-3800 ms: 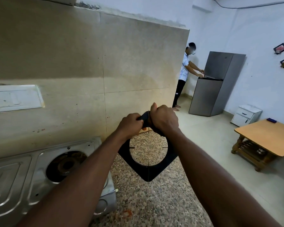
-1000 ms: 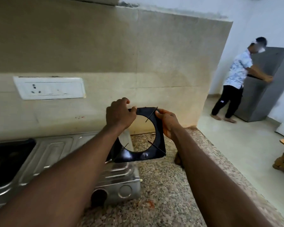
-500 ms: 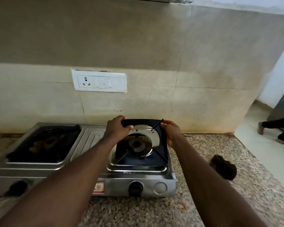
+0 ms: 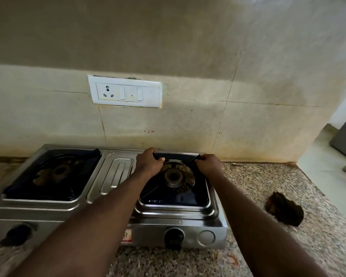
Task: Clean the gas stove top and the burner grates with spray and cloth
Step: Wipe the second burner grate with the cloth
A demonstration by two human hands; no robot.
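Your left hand (image 4: 149,161) and right hand (image 4: 208,163) grips are pinching the burner grate (image 4: 198,196); you are seating it level, centred.

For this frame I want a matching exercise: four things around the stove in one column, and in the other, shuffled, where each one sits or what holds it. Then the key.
Things
1. right grate
2. left grate
3. dark cloth
4. switch plate

Places
A. on the wall above the stove
B. on the counter, right of the stove
C. over its burner, far corners in the grip of the left hand and right hand
D. over its burner, no hand on it

Pairs: 1-C, 2-D, 3-B, 4-A
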